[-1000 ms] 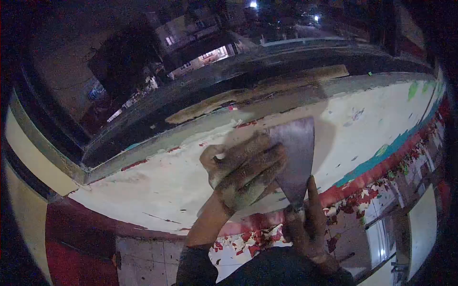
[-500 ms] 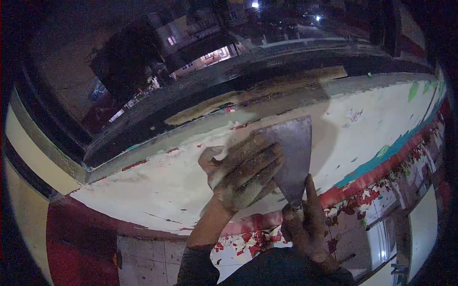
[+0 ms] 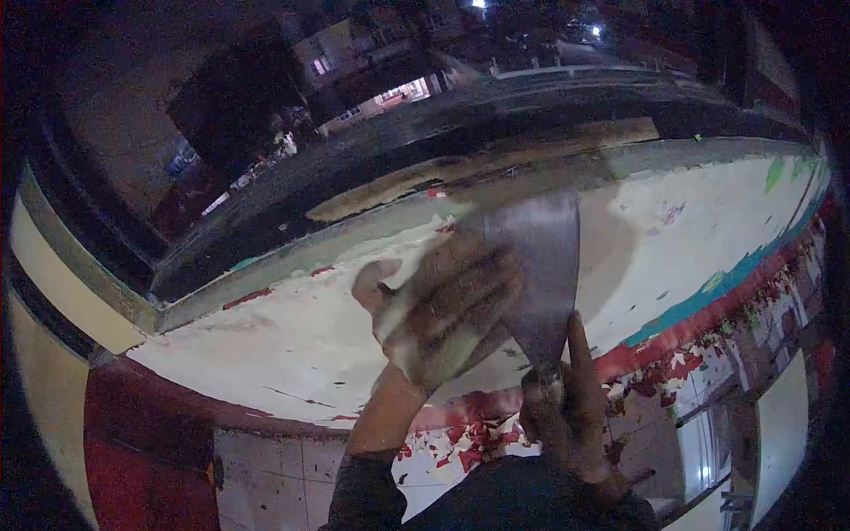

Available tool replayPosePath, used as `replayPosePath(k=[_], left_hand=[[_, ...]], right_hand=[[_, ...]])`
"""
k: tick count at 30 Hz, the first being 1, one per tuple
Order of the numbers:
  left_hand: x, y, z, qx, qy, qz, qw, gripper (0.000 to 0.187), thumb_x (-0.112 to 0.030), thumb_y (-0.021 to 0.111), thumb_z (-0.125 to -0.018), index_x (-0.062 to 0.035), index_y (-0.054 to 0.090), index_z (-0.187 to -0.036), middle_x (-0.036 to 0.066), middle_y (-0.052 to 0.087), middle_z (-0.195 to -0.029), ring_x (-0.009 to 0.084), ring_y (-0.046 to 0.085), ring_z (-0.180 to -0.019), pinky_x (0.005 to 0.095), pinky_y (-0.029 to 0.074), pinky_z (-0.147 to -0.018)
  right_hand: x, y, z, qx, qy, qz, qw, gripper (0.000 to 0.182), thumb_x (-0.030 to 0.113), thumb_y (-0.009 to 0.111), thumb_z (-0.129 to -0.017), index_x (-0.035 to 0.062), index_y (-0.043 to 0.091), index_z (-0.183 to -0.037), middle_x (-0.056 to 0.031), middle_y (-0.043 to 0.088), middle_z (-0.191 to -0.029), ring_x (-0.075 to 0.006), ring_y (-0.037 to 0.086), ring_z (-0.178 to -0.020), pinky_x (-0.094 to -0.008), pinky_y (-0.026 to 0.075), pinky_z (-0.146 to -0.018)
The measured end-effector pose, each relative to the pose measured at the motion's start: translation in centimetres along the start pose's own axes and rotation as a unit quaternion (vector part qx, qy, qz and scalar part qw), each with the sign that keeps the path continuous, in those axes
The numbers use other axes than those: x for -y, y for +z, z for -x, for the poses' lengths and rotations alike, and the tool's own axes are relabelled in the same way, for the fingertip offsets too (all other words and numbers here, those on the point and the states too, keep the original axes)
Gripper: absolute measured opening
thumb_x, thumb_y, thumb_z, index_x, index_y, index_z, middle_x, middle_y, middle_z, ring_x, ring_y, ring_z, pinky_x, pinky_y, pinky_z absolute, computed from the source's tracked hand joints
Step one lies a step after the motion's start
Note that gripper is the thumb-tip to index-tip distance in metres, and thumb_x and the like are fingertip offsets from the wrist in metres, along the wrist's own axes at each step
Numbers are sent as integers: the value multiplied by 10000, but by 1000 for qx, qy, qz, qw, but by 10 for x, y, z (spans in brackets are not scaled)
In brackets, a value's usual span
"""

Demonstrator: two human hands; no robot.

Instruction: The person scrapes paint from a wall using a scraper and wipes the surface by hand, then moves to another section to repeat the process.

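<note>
A wide metal paint scraper [image 3: 544,265] lies against the white sill, its broad edge pointing up toward the window frame. Around its handle, my right hand [image 3: 567,411] is closed, with one finger stretched up along the blade's right side. My left hand [image 3: 447,305] lies flat over the left part of the blade, fingers extended and thumb apart; motion blurs it. Under both hands, the white-painted sill [image 3: 301,354] shows red and teal patches and flaked spots. Part of the handle is hidden by my right fingers.
Behind the sill runs a dark window frame [image 3: 390,155] with a worn tan strip [image 3: 496,164]. Red and white paint flakes [image 3: 465,442] litter the tiled floor [image 3: 266,478] below. A red surface [image 3: 142,451] stands at the lower left. Lit buildings show outside.
The scraper blade has slid up the sill, closer to the window frame. My left hand has moved up and slightly left with it, while my right hand keeps its grip on the handle.
</note>
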State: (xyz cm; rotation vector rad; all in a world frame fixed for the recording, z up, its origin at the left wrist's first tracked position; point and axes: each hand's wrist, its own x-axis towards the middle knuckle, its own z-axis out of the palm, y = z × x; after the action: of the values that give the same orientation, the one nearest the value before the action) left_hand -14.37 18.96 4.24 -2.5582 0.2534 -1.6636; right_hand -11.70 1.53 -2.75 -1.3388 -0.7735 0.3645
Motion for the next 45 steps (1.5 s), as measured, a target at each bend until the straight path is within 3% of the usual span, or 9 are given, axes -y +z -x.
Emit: replayPosePath(k=[6, 13, 15, 17, 21, 25, 31, 36, 45], left_hand=[[-2, 4, 23, 56, 33, -24, 998, 331, -248, 583, -672, -88, 614, -960, 77, 597, -1032, 205, 574, -949, 336, 419, -878], [-2, -1, 19, 33, 32, 57, 997, 374, -183, 566, -679, -41, 591, -1024, 77, 584, -1066, 189, 540, -1019, 255, 416, -881], [-3, 15, 33, -3, -164, 310, 936, 332, -204, 600, -639, -89, 632, -948, 48, 607, -1018, 182, 553, -998, 250, 428, -854], [-4, 15, 34, -13, -156, 298, 942, 321, -232, 609, -627, -102, 649, -918, 39, 619, -993, 180, 562, -984, 253, 431, -849], [-3, -7, 15, 37, 44, -34, 998, 356, -253, 568, -664, -59, 630, -956, 64, 606, -1020, 171, 558, -992, 270, 419, -879], [-7, -7, 19, 54, -12, -10, 998, 246, -227, 592, -650, -144, 662, -871, 6, 622, -985, 149, 568, -972, 281, 377, -876], [-6, -1, 22, 72, -80, 42, 993, 262, -230, 539, -715, -64, 640, -890, 41, 634, -948, 146, 568, -969, 315, 326, -949], [-6, -1, 18, 58, -46, 19, 997, 202, -212, 585, -677, -165, 669, -855, -21, 615, -1010, 131, 557, -992, 273, 352, -906], [-10, 3, 7, 9, 18, -7, 1000, 239, -227, 594, -663, -139, 661, -876, 1, 619, -998, 152, 550, -1006, 290, 362, -907]], right_hand=[[-6, -3, 8, 8, 23, -24, 999, 664, 61, 495, -821, -21, 84, -1336, -94, 536, -768, -113, 502, -600, -241, 423, -506], [5, 0, 4, 19, 42, -86, 995, 678, 39, 502, -814, -16, 76, -1338, -79, 544, -766, -101, 495, -584, -230, 412, -503], [-2, 4, 2, 4, -21, -37, 999, 681, 44, 504, -815, -20, 70, -1337, -77, 548, -773, -100, 494, -583, -228, 412, -505], [-4, 4, 6, 9, -11, -41, 999, 684, 52, 507, -818, -27, 65, -1335, -81, 552, -779, -100, 495, -582, -227, 415, -509], [-4, 6, 8, 2, 20, -43, 999, 670, 50, 489, -822, -30, 63, -1333, -93, 558, -783, -103, 501, -580, -225, 418, -506], [-1, 6, 9, 3, 0, -18, 1000, 659, 65, 479, -830, -18, 66, -1337, -93, 564, -775, -106, 504, -570, -226, 418, -494], [3, 9, 5, -25, -9, -21, 999, 656, 90, 496, -830, -14, 92, -1336, -95, 583, -773, -107, 515, -582, -224, 421, -494], [7, 10, 8, -20, 29, -27, 999, 623, 77, 484, -832, -40, 120, -1324, -112, 580, -786, -116, 521, -601, -233, 427, -505], [-1, 2, 4, -22, -40, -12, 999, 622, 76, 467, -835, -69, 99, -1315, -94, 558, -743, -127, 504, -577, -247, 419, -520]])
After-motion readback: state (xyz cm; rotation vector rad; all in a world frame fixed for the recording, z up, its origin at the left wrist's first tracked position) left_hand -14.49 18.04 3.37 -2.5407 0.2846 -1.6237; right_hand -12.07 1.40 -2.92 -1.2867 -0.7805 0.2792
